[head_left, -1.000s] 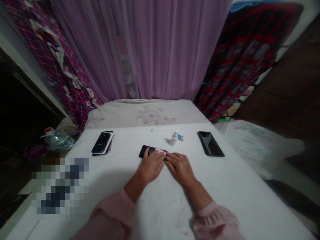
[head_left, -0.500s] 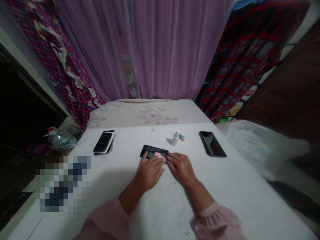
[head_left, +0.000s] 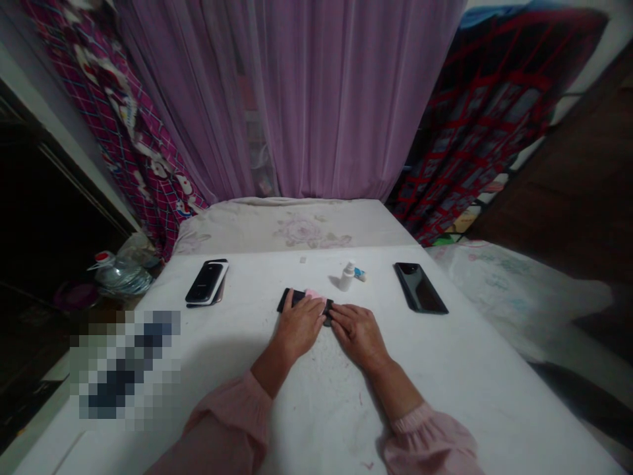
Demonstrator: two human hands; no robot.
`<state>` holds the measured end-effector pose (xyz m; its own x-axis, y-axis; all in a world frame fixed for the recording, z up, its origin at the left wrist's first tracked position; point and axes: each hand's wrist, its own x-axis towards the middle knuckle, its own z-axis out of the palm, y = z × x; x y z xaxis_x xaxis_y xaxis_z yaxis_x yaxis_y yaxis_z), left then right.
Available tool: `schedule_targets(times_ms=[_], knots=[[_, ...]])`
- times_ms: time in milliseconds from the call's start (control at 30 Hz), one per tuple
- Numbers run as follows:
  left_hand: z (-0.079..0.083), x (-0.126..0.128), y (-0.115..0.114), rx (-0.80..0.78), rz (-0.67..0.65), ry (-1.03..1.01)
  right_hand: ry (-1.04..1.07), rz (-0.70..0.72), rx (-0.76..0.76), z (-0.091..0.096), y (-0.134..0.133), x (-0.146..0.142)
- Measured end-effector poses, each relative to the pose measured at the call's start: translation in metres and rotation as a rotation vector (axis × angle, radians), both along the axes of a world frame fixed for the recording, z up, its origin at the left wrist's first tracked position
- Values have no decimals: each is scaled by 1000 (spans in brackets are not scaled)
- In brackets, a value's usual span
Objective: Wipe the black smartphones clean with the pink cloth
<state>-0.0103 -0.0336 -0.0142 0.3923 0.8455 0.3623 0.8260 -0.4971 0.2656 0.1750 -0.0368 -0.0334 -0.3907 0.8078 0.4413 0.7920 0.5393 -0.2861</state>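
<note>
A black smartphone (head_left: 283, 301) lies flat on the white-covered table in front of me, largely hidden under my fingers. My left hand (head_left: 298, 328) reaches over it, pressing a small pink cloth (head_left: 313, 294) against its surface; the cloth pokes out past the fingertips. At the phone's right end, my right hand (head_left: 359, 334) grips the edge with its fingers together. Just beyond the phone stands a small white spray bottle (head_left: 347, 277), beside a little blue and white packet (head_left: 361, 274).
To the left lies a stack of phones (head_left: 206, 282), the top one black. Another dark phone (head_left: 420, 287) rests to the right. A small grey square (head_left: 302, 260) sits farther back. Purple curtains (head_left: 316, 99) hang behind the table, and a plastic bottle (head_left: 119, 272) stands off its left side.
My left hand has slid the pink cloth up toward the phone's far edge. My right hand stays at the phone's right end.
</note>
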Motion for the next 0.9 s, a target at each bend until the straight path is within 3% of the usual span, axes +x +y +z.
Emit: schedule_targets(times_ms=[367, 900], knots=[[-7, -53, 6, 62, 141, 54, -7, -11, 4, -2, 0, 0], [-3, -41, 5, 29, 138, 122, 65, -8, -93, 2, 4, -5]])
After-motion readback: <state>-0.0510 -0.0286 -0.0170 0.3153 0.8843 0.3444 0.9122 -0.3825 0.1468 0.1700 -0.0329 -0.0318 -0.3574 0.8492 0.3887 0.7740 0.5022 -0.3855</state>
